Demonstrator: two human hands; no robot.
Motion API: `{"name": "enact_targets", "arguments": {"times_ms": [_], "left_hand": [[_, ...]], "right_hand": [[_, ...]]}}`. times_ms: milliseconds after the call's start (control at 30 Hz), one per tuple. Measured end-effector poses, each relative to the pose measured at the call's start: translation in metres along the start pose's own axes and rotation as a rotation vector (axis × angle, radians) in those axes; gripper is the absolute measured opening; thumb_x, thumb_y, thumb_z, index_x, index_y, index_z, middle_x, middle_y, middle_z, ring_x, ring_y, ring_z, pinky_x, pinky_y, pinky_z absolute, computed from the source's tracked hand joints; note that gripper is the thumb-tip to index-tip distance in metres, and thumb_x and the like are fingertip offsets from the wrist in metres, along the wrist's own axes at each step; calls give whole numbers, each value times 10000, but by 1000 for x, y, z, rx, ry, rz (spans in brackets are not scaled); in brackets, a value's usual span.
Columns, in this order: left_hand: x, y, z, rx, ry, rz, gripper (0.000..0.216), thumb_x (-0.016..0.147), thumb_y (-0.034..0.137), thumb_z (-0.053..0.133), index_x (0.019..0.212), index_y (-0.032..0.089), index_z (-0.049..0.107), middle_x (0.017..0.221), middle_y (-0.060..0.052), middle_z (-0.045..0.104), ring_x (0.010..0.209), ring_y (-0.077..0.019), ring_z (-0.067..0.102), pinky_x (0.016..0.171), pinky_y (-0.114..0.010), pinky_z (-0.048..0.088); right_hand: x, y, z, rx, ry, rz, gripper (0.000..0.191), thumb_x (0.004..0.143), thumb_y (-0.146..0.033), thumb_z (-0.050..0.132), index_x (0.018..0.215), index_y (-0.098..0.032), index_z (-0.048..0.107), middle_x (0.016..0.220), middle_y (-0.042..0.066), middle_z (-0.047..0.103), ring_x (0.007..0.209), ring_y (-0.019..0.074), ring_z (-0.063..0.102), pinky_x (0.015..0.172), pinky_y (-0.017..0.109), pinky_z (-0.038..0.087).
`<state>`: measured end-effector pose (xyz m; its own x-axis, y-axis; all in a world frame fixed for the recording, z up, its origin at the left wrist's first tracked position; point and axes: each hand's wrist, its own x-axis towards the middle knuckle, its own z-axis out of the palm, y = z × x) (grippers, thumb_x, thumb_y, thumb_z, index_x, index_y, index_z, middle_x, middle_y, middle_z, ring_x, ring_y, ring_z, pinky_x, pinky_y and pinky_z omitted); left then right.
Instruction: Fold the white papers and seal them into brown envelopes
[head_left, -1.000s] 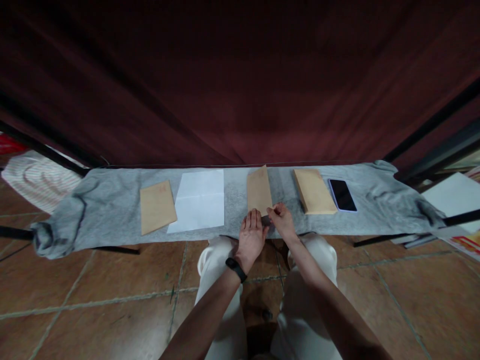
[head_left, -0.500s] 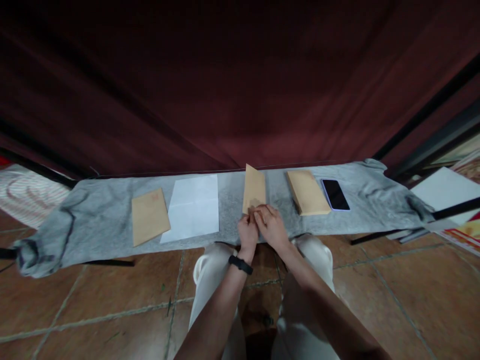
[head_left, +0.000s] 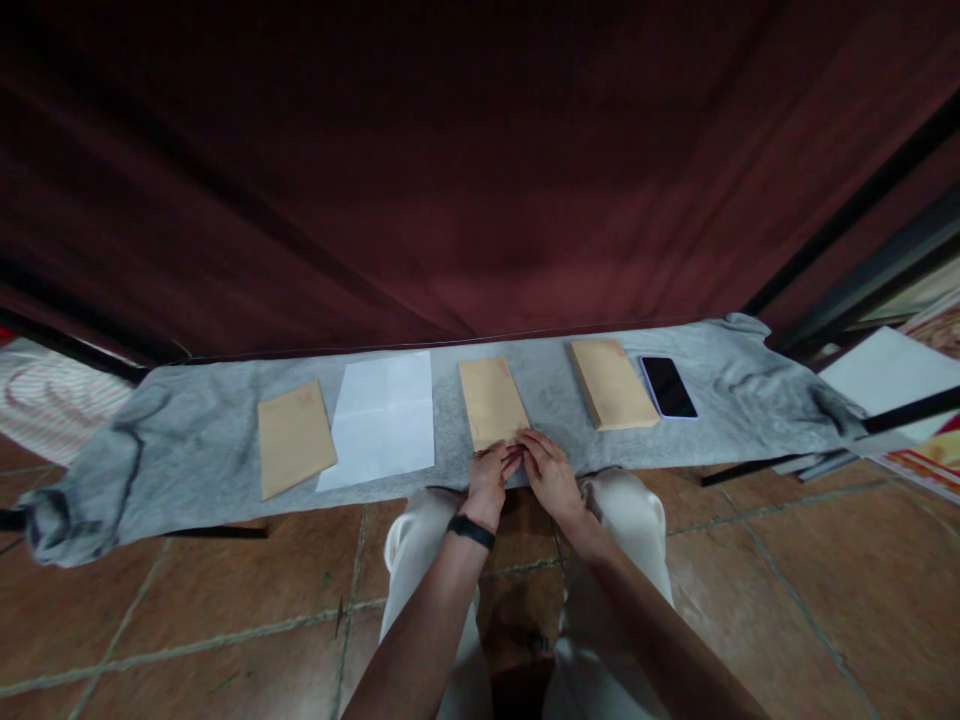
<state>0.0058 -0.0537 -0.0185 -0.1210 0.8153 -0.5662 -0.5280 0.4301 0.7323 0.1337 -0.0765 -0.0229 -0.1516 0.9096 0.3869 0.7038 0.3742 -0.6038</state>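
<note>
Left hand [head_left: 487,478], right hand [head_left: 550,473] press near edge of brown envelope [head_left: 491,402], flat on grey cloth [head_left: 187,440].

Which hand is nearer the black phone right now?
Right. The right hand lies left of the phone and nearer the person; the left hand sits farther left.

The plain tan paper envelope [head_left: 491,400] (a long, narrow rectangle, its upper face unmarked as far as can be seen) lies flat on the grey felt-like cloth [head_left: 225,440]. Its long sides run away from the person, the far end leaning slightly left. Its near short edge sits under the fingertips of the left hand [head_left: 487,478] and the right hand [head_left: 551,475]. It lies between the white paper sheet [head_left: 382,420] and the stack of tan envelopes [head_left: 609,383], apart from both.
</note>
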Motion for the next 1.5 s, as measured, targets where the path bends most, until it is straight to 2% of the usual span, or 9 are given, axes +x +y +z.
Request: {"name": "enact_targets", "arguments": {"times_ms": [200, 533, 700, 1033, 1267, 1300, 1367, 1433, 1500], "left_hand": [[-9, 9, -12, 31, -38, -81, 92, 745, 172, 764, 778, 106, 709, 781, -116, 775, 841, -222, 764, 890, -352, 598], [-6, 19, -17, 106, -30, -160, 42, 803, 136, 716, 813, 95, 724, 795, -135, 780, 770, -207, 765, 849, -344, 602], [-5, 18, -19, 121, -15, -169, 48, 834, 111, 672, 828, 104, 719, 837, -128, 785, 798, -180, 763, 853, -303, 599], [-16, 26, -23, 204, -69, -147, 86, 862, 155, 646, 811, 117, 704, 921, -164, 785, 895, -208, 765, 877, -338, 610], [-27, 23, -33, 405, -67, 88, 106, 869, 199, 618, 861, 133, 701, 871, -144, 767, 908, -269, 754, 915, -483, 595], [-28, 24, -33, 428, -55, 135, 118, 878, 196, 598, 872, 145, 704, 922, -140, 766, 981, -273, 740, 971, -496, 566], [-28, 27, -35, 540, -38, 303, 182, 890, 170, 559, 979, 169, 718, 1157, -133, 734, 1215, -267, 645, 1118, -486, 459], [-28, 26, -38, 826, -30, 562, 327, 895, 145, 533, 1183, 176, 685, 1433, -125, 593, 1423, -258, 460, 1214, -463, 336], [-28, 21, -42, 1206, -12, 781, 441, 912, 153, 509, 1344, 137, 594, 1565, -162, 448, 1500, -290, 334, 1231, -496, 292]], "right_hand": [[-7, -5, 4, -31, -52, -102, 457, 987, -158, 413, 1410, -170, 586, 1414, 113, 616, 1349, 239, 532, 1178, 479, 402], [-14, -3, 14, -136, -100, -108, 520, 953, -138, 409, 1458, -141, 533, 1499, 114, 539, 1404, 235, 475, 1202, 469, 376], [-15, -3, 17, -179, -110, -138, 534, 952, -151, 421, 1478, -151, 510, 1513, 107, 524, 1416, 237, 462, 1211, 479, 359], [-16, -1, 17, -209, -124, -132, 526, 968, -167, 437, 1491, -155, 491, 1517, 115, 518, 1417, 238, 462, 1203, 486, 366], [-16, 0, 16, -224, -136, -139, 481, 985, -141, 421, 1451, -145, 535, 1512, 107, 526, 1429, 231, 446, 1212, 468, 353], [-16, 1, 16, -225, -136, -141, 483, 983, -132, 421, 1452, -143, 534, 1515, 107, 523, 1432, 230, 442, 1214, 464, 351], [-16, 1, 17, -226, -133, -144, 484, 980, -123, 425, 1452, -140, 534, 1514, 110, 524, 1435, 228, 438, 1215, 461, 350], [-16, 1, 17, -226, -126, -144, 481, 981, -125, 431, 1451, -147, 536, 1507, 111, 532, 1433, 226, 442, 1216, 463, 350], [-16, 0, 16, -226, -121, -140, 473, 987, -137, 431, 1448, -156, 541, 1498, 110, 542, 1428, 223, 449, 1216, 466, 349]]}}
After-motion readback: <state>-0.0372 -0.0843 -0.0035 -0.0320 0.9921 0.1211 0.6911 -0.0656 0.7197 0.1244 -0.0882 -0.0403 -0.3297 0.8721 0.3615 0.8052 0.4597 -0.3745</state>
